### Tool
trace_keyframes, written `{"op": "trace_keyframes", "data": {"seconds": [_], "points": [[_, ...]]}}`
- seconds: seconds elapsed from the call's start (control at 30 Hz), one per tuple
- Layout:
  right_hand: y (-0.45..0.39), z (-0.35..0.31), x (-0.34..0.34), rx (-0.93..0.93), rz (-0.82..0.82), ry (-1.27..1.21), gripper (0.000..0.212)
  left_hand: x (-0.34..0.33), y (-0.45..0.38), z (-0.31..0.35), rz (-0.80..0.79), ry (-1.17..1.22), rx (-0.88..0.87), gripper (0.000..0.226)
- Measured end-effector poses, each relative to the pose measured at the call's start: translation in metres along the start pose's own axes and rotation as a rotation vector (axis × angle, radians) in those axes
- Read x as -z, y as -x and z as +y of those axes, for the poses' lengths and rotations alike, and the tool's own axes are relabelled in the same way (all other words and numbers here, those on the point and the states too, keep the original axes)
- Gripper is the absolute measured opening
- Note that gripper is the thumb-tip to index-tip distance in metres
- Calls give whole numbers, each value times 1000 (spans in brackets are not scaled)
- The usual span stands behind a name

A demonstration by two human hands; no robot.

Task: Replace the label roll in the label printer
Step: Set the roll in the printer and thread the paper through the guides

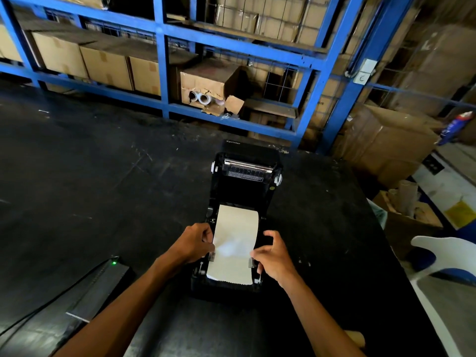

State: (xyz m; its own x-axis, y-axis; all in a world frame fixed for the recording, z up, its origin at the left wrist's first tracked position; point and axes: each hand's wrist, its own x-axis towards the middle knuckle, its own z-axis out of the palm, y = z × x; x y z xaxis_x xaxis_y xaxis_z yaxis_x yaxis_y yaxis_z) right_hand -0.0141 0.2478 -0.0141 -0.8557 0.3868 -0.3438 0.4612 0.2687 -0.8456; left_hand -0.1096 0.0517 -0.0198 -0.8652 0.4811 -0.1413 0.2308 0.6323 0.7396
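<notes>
Step in hand: threading label paper [235, 243] through the open label printer [242, 202], frame centre.
Left hand [194, 244] and right hand [274, 255] pinch the paper's edges; next, lid closure appears due.

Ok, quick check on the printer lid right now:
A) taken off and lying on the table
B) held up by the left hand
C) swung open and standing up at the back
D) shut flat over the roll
C: the lid of the label printer stands open at the back with its metal bar showing, while the left hand and right hand are both down at the edges of the label paper.
</notes>
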Motion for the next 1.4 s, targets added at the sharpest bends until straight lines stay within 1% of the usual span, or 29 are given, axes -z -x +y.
{"op": "trace_keyframes", "data": {"seconds": [0.1,0.23,0.3,0.37,0.47,0.5,0.53,0.57,0.63,0.67,0.7,0.77,0.87,0.93,0.97,1.03,1.13,1.2,1.27,1.33,1.4], "points": [[0,1,0,9,-4,15,62,0,1,-1,50,50,9,30],[0,1,-1,3,-4,24,68,-1,2,-2,60,53,13,33],[2,3,-1,24,10,28,67,-2,2,-3,63,57,16,34],[4,4,-1,79,64,92,63,-3,3,-3,67,57,16,33],[12,6,1,220,179,357,49,-4,5,-3,82,54,10,33],[17,6,3,279,186,408,42,-5,6,-3,86,56,8,33],[21,6,4,351,153,429,36,-6,6,-3,91,58,8,33],[25,6,5,425,81,447,33,-6,7,-2,95,61,8,33],[35,6,5,529,-113,547,41,-7,8,-2,106,66,7,32],[39,7,4,559,-176,631,47,-7,9,-1,112,62,3,32],[41,8,3,595,-204,709,49,-8,10,-1,117,56,1,32],[43,12,-3,670,-192,785,43,-9,11,-1,123,44,-4,32],[46,16,-10,713,-131,752,19,-10,16,0,127,35,-15,30],[49,16,-13,725,-88,727,15,-9,24,0,151,7,-32,24],[51,15,-13,717,-61,717,15,-9,29,1,172,-17,-60,20],[54,13,-13,680,-30,671,17,-10,42,1,183,-56,-191,20],[56,12,-14,618,-16,599,16,-16,60,-5,106,-228,-383,38],[56,12,-14,601,-15,569,16,-20,62,-12,114,-357,-483,42],[58,10,-13,585,-7,556,15,-20,60,-16,156,-448,-564,31],[59,8,-12,584,1,561,15,-19,59,-17,205,-491,-626,19],[60,8,-12,592,6,596,16,-18,60,-18,220,-538,-646,19]]}}
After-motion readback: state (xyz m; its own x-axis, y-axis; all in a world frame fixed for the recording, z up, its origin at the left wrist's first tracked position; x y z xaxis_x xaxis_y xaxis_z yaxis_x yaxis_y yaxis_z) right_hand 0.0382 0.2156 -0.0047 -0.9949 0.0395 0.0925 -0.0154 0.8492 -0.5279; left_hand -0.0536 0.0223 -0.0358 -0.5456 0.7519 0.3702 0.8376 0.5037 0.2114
